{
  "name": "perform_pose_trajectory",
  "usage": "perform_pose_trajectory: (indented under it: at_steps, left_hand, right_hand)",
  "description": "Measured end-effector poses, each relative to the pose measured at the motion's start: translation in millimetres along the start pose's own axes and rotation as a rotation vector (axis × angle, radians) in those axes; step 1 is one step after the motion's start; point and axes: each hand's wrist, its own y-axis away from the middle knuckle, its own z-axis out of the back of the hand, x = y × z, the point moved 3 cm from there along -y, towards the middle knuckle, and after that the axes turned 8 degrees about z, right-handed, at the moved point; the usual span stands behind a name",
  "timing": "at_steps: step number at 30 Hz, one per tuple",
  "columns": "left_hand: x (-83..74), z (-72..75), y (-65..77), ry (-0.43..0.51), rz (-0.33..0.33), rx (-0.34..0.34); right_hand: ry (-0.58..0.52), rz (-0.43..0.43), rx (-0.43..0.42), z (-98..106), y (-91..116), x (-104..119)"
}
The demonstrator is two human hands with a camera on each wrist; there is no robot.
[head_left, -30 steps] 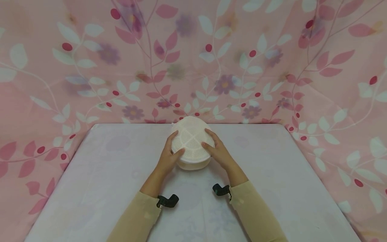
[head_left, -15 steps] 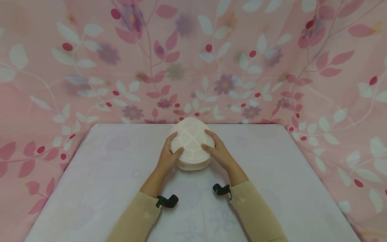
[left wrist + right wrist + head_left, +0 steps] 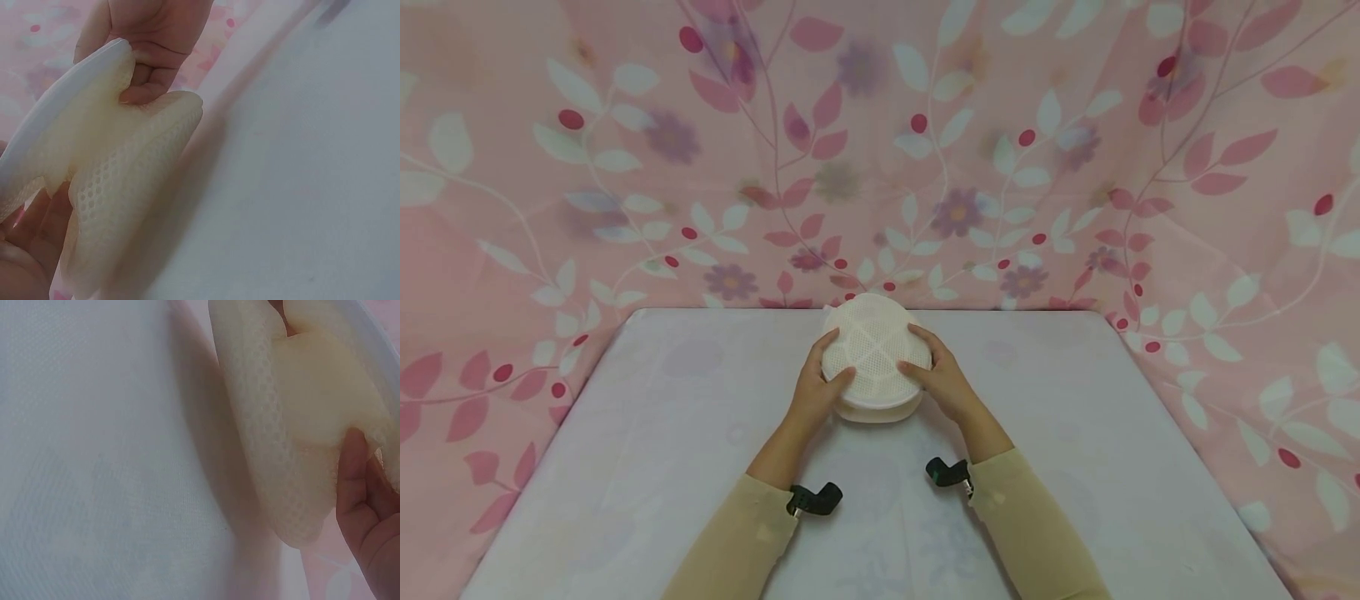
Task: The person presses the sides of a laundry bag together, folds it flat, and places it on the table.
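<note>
A round, cream-white mesh laundry bag is held between both hands over the far middle of the table in the head view. Its top disc tilts toward me, with crossing bands and a white rim. My left hand grips the bag's left side, thumb on the rim of the top. On the opposite side my right hand grips it likewise, its thumb over the mesh. Both wrist views show the soft side wall folded inward between the top and base, with the fingers tucked into that fold.
A white cloth covers the table, and a pink floral curtain hangs behind and along both sides. Small black cameras sit at both cuffs of the beige sleeves.
The bag's top has sunk slightly toward its base and me, so less of the side wall shows below the rim. Both hands keep their grip and barely shift.
</note>
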Motion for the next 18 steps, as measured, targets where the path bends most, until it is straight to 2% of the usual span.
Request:
perform_pose_trajectory:
  at_steps: [5,14,18]
  left_hand:
    - [-0.7,0.2,-0.9,0.0,-0.009,0.01]
    - [0.4,0.5,-3.9,0.082,-0.111,0.143]
    - [1.7,1.2,-4.5,0.044,-0.121,0.121]
  right_hand:
    - [-0.028,-0.004,-0.009,0.1,-1.0,-1.6]
    - [-0.082,-0.023,0.014,-2.3,0.5,-0.8]
    - [-0.072,-0.035,0.011,-2.9,0.3,-2.7]
